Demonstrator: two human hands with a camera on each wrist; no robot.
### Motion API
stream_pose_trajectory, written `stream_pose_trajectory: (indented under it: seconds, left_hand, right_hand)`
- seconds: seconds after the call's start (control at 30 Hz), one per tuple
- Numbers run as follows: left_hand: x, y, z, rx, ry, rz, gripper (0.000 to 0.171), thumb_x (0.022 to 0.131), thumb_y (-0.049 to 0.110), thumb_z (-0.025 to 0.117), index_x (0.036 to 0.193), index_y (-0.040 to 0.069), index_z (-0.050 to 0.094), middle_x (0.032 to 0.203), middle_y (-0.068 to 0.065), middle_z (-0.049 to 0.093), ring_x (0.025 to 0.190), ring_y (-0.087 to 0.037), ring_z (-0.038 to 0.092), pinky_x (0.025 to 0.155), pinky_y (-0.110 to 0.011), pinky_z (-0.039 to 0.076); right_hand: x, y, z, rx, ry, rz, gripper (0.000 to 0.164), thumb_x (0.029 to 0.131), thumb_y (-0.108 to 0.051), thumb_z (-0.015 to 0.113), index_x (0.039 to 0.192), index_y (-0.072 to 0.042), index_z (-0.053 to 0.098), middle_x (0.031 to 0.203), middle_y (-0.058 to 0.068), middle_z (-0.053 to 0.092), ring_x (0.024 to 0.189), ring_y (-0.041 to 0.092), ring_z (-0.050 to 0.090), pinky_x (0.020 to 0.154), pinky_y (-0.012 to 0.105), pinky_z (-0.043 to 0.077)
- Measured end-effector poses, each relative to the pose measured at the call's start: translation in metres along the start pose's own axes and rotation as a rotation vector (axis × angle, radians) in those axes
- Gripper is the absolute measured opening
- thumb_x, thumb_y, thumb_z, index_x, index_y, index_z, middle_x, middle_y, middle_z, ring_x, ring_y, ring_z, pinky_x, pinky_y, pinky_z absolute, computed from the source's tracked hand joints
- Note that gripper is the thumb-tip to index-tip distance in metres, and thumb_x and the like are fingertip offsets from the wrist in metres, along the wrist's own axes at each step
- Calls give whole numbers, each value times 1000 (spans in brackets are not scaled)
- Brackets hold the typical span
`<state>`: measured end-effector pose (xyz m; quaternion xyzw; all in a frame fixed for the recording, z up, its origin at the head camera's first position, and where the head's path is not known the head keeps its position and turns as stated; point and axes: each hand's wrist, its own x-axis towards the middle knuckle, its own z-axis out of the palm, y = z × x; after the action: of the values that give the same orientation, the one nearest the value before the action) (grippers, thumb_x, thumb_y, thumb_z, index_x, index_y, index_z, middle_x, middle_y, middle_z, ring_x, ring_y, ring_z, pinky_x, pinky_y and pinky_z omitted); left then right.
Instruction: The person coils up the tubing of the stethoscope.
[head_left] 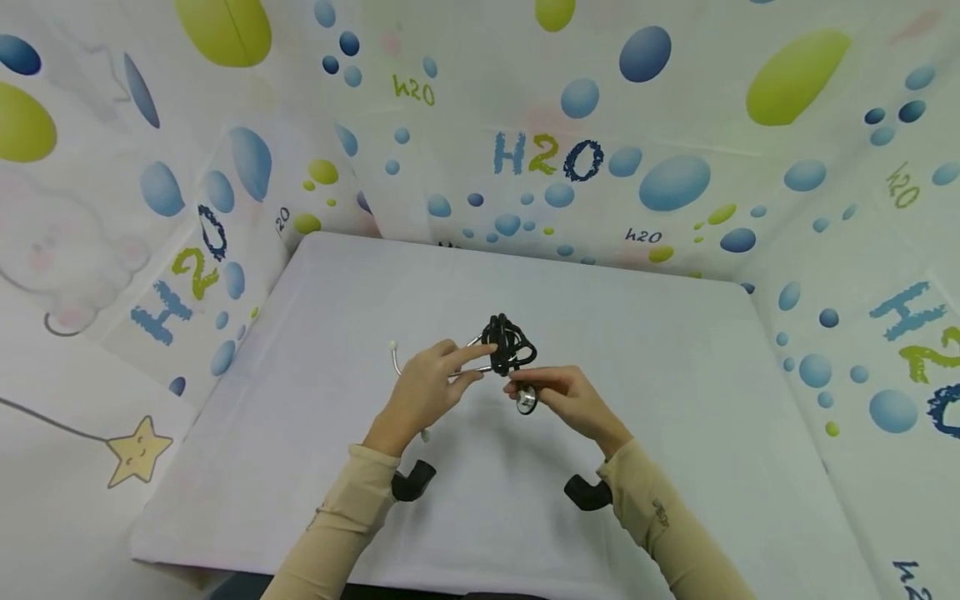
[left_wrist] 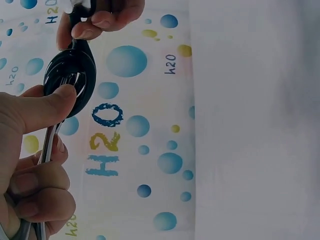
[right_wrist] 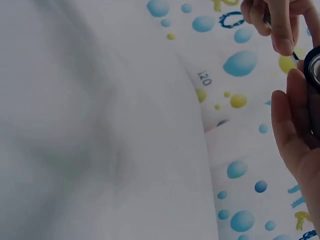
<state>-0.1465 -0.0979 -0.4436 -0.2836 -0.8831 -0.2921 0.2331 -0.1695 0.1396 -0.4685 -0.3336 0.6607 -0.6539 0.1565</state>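
A stethoscope with its black tubing wound into a bundle is held up over the white table by both hands. My left hand grips the metal ear tubes, its thumb pressing on the coiled tubing in the left wrist view. One pale ear tip sticks out past the left hand, another shows below it. My right hand pinches the tubing end by the round silver chest piece. In the right wrist view, the chest piece is cut off at the frame's edge beside the fingers.
A white-covered table extends around the hands. Printed sheeting with blue and green drops rises behind it and at both sides. Black curved pieces protrude by each wrist.
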Motion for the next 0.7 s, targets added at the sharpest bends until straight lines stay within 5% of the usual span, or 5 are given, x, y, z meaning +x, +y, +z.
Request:
stream_pose_trajectory:
  seconds: [0.13,0.27,0.5,0.7]
  left_hand:
    - [0,1,0,-2,-12,-10,37,79,12,76,115,16,69,73,-6,57,53,-10,45,49,-20,39]
    - [0,1,2,8,-28,-19,36,79,13,76,114,17,69,72,-4,56,53,-10,43,48,-20,38]
    - [-2,0,5,4,-44,-45,37,78,13,77,114,17,69,70,-2,54,52,-9,41,48,-20,37]
    - [-1,1,6,7,-31,-41,38,78,12,77,114,18,70,70,-2,55,53,-9,45,49,-20,38]
  right_hand:
    - [1,2,0,-29,-46,-86,26,90,14,47,115,16,56,107,33,61,102,18,64,86,34,51]
    - [3,4,5,-159,8,-185,24,85,20,51,108,15,58,99,31,63,96,20,67,79,32,54]
    - [8,5,19,-606,261,-449,25,70,17,72,92,6,67,83,16,68,67,18,66,61,20,52]
    - [11,6,29,-742,447,-558,23,70,14,74,88,2,65,84,12,52,64,14,50,58,16,43]
